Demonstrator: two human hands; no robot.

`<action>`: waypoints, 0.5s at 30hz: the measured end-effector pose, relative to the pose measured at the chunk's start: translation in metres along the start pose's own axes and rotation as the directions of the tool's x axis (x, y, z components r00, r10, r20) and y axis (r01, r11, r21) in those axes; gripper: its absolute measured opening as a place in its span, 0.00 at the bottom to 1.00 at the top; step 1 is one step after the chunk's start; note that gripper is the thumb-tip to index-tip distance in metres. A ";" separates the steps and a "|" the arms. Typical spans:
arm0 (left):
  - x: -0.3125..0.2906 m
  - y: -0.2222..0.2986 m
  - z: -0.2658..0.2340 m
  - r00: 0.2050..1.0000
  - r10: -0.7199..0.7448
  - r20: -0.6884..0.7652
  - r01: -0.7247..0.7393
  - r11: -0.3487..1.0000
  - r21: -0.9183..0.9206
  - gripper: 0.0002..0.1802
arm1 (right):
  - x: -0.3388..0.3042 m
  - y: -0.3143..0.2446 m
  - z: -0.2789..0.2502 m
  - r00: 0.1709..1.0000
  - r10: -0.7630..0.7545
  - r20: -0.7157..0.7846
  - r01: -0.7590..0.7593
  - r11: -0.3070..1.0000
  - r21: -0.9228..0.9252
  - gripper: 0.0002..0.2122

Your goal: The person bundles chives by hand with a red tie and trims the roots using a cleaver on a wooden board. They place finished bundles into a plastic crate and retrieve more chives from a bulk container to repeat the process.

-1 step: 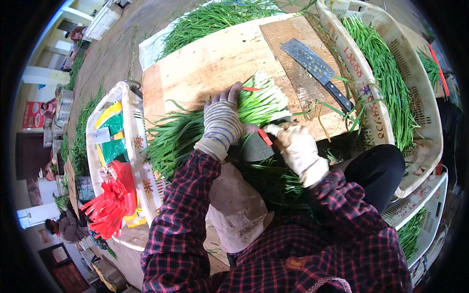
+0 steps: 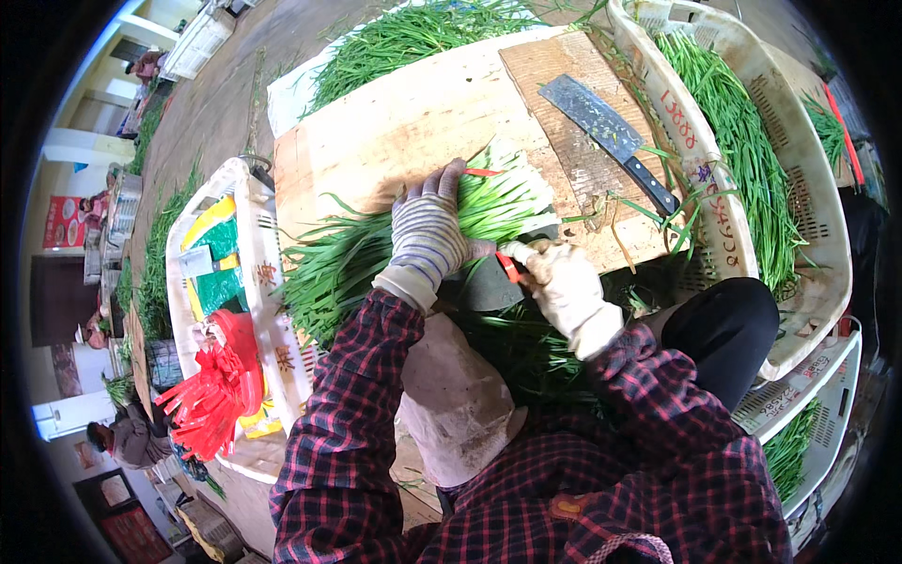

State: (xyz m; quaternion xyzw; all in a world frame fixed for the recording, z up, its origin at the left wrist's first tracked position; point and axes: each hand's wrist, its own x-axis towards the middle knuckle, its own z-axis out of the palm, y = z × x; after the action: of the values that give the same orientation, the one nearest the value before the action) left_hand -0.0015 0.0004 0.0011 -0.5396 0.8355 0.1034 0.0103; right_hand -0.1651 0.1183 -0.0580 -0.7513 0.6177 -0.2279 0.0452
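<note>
Head view: left grip (image 2: 427, 230) clasps one green bundle (image 2: 507, 195), right grip (image 2: 569, 289) pinches one red strap (image 2: 508, 268); one cleaver (image 2: 594, 120) nearby.

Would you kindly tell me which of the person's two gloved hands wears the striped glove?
The left hand, resting on the bunch of greens; the one on the right hand is plain off-white.

Dk-striped wht L grip (image 2: 427, 230); grn bunch (image 2: 496, 202); red strip (image 2: 508, 267).
</note>
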 end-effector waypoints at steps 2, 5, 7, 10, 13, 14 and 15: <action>0.000 0.001 -0.001 1.000 0.022 -0.012 -0.022 1.000 0.010 0.66 | 0.006 0.004 0.017 1.000 0.005 -0.018 -0.003 0.992 0.130 0.08; 0.001 -0.008 -0.008 0.996 0.018 0.083 -0.015 0.999 -0.032 0.68 | 0.022 0.002 0.019 0.999 0.013 -0.046 0.002 0.952 0.305 0.08; 0.002 -0.009 -0.014 0.988 0.043 0.150 -0.039 0.999 -0.028 0.70 | 0.028 0.003 0.024 0.994 0.058 -0.089 -0.026 0.947 0.319 0.07; 0.005 -0.002 -0.025 0.967 0.079 0.242 -0.087 0.996 0.024 0.71 | 0.036 0.001 0.021 0.978 0.205 0.025 -0.198 0.894 0.401 0.09; -0.007 0.017 -0.018 0.989 -0.009 0.145 -0.012 0.989 0.149 0.69 | 0.047 -0.006 0.013 0.965 0.262 -0.011 -0.217 0.822 0.526 0.10; -0.003 0.019 -0.006 0.996 -0.003 0.088 -0.013 0.984 0.177 0.67 | 0.046 -0.003 0.013 0.958 0.286 -0.032 -0.223 0.809 0.544 0.10; 0.000 0.019 -0.004 0.995 -0.002 0.101 -0.015 0.986 0.164 0.65 | 0.046 -0.005 0.010 0.952 0.303 -0.053 -0.220 0.791 0.571 0.11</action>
State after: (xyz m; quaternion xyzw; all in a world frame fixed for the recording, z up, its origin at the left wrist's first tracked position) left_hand -0.0181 0.0069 0.0085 -0.5283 0.8413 0.0614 0.0967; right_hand -0.1506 0.0734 -0.0518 -0.5940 0.6236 -0.4426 0.2499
